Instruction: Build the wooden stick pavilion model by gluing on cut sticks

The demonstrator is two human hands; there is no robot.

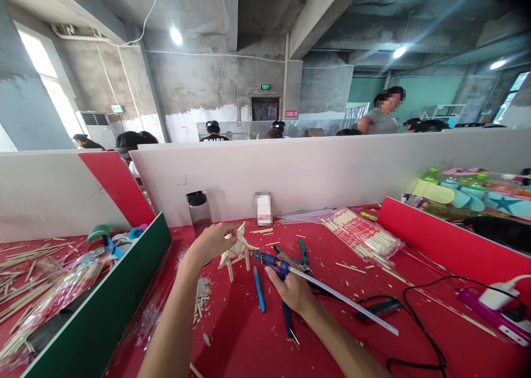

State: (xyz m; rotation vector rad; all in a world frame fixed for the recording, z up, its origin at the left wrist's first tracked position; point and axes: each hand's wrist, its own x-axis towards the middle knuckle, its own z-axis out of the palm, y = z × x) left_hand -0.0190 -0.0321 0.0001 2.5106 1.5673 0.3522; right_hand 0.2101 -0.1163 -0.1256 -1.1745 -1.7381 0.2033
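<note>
In the head view, the stick figure [237, 249] stands on its legs on the red table [232, 339], in front of the person and between the two hands. The right hand [293, 290] is wrapped around a blue glue gun [282, 267], its nozzle pointing at the figure's side, with a long clear glue stick [344, 298] jutting from the back. The left hand [211, 242] is at the figure's upper part, fingers curled; whether they pinch it cannot be told from this angle. Legs, body and a raised peak appear assembled, so the build looks well advanced. Packed sticks [365, 233] lie unused, and small offcuts [202, 301] are heaped nearby; how much remains is unclear.
</note>
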